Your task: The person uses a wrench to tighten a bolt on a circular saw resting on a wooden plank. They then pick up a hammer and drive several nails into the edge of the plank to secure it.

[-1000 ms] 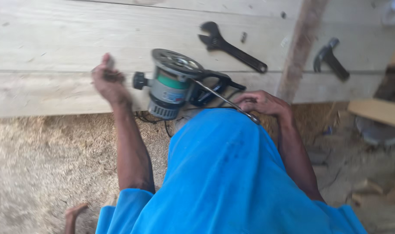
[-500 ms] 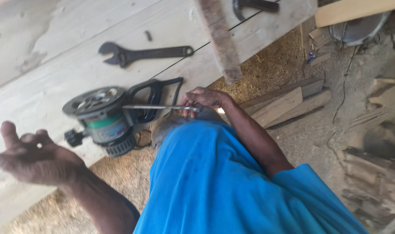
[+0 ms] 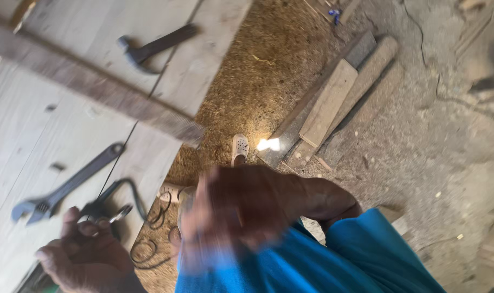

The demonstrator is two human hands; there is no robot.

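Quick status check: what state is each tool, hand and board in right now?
Left hand: closed on a dark tool handle beside a thin metal rod.
Right hand: raised, motion-blurred, grip unclear.
Wrench: lying flat on the planks.
Hammer: lying flat, untouched.
Cord: coiled loosely on sawdust.
Offcuts: stacked on the ground.

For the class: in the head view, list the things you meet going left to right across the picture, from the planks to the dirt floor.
Adjustable wrench → hammer → pale shoe → stacked wood offcuts → blue sleeve.
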